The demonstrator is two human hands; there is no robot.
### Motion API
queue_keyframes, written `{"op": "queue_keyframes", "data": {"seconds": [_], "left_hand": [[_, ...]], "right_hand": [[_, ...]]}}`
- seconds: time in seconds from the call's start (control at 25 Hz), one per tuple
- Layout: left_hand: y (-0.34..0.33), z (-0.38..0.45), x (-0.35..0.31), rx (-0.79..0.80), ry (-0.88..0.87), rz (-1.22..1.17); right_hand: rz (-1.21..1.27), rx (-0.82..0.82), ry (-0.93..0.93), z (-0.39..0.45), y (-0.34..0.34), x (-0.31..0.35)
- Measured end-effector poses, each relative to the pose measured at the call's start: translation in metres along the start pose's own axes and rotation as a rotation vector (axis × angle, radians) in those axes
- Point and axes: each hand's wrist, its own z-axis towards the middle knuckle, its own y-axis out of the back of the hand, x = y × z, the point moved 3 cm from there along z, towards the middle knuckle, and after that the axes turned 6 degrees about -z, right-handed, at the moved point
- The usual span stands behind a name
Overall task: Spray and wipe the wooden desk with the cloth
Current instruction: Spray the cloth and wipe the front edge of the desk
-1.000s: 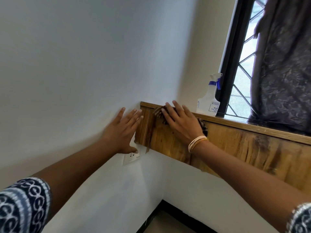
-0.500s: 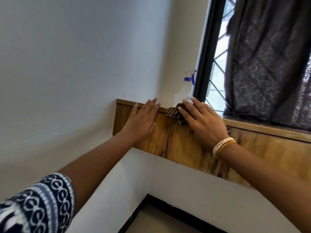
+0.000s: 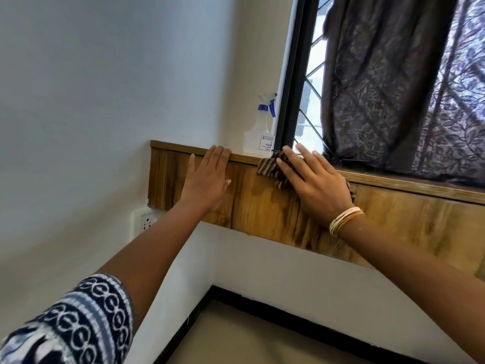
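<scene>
Head view: we take the wooden desk [image 3: 262, 206] as our landmark, a brown grained panel with a lighter trim strip on top, running from the room corner rightward under the window. Left of the desk we see a pale wall [image 3: 91, 101]; above the desk's right part, a dark patterned curtain [image 3: 406, 88] hangs over a black window frame [image 3: 294, 74] with a diagonal grille. Below the desk, white wall drops to a black skirting and a beige floor [image 3: 249, 342]. Our left arm reaches to the desk from a blue-and-white patterned sleeve [image 3: 78, 324]; our right arm comes in from the lower right. Our left hand [image 3: 207, 179] lies flat on the desk's face near its left end, fingers straight and together, tips on the top trim, holding nothing. Our right hand [image 3: 315, 185] lies further right on the desk, well apart from the left, fingers spread and straight, pressing the cloth [image 3: 270, 170] flat against the desk's face at the top trim. The cloth is brown with pale stripes and sticks out left of the fingers. A clear spray bottle [image 3: 258, 137] with a blue collar stands upright on top of the desk, just above the cloth, beside the window frame. Pale bangles [image 3: 345, 219] circle the right wrist. A white wall socket [image 3: 144, 222] sits just below the desk's left end.
</scene>
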Motion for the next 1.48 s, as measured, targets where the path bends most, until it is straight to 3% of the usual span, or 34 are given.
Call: {"op": "queue_keyframes", "data": {"seconds": [0.08, 0.28, 0.52, 0.64, 0.68, 0.8, 0.88, 0.96, 1.08, 1.2, 1.28, 1.36, 1.44, 1.48], "left_hand": [[0.000, 0.000, 0.003, -0.013, 0.000, 0.004], [-0.004, -0.004, -0.004, -0.020, -0.024, 0.127], [0.001, -0.001, -0.014, 0.087, 0.027, 0.267], [0.001, -0.008, -0.036, 0.100, -0.079, 0.369], [0.001, -0.010, -0.048, 0.084, -0.150, 0.370], [0.004, -0.007, -0.090, 0.053, -0.324, 0.251], [0.004, -0.004, -0.110, 0.071, -0.366, 0.176], [0.001, -0.006, -0.118, 0.066, -0.332, 0.149], [-0.001, -0.011, -0.121, 0.034, -0.288, 0.144], [0.001, -0.012, -0.124, 0.016, -0.275, 0.145], [0.004, -0.012, -0.126, 0.015, -0.260, 0.168], [0.005, -0.015, -0.133, 0.003, -0.220, 0.183], [0.001, -0.015, -0.147, 0.025, -0.127, 0.222], [-0.002, -0.014, -0.153, 0.041, -0.070, 0.241]], "right_hand": [[0.029, -0.023, -0.022, -0.010, -0.003, 0.005], [0.046, 0.144, 0.381, -0.097, -0.008, 0.054], [-0.012, -0.004, -0.084, -0.046, 0.001, -0.053], [0.010, -0.046, -0.301, -0.059, 0.001, -0.052], [0.027, -0.051, -0.276, -0.070, 0.000, -0.040], [0.027, 0.016, 0.182, -0.110, 0.000, -0.005], [0.005, 0.050, 0.326, -0.122, 0.000, -0.014], [-0.046, 0.000, 0.154, -0.118, 0.003, -0.051], [-0.078, -0.030, -0.315, -0.114, 0.006, -0.104], [-0.022, -0.055, -0.688, -0.110, 0.011, -0.093], [0.024, -0.063, -0.611, -0.098, 0.010, -0.058], [0.048, -0.025, -0.345, -0.084, 0.008, -0.020], [0.032, 0.006, -0.147, -0.079, 0.006, -0.008], [0.028, 0.026, -0.140, -0.081, 0.005, -0.015]]}}
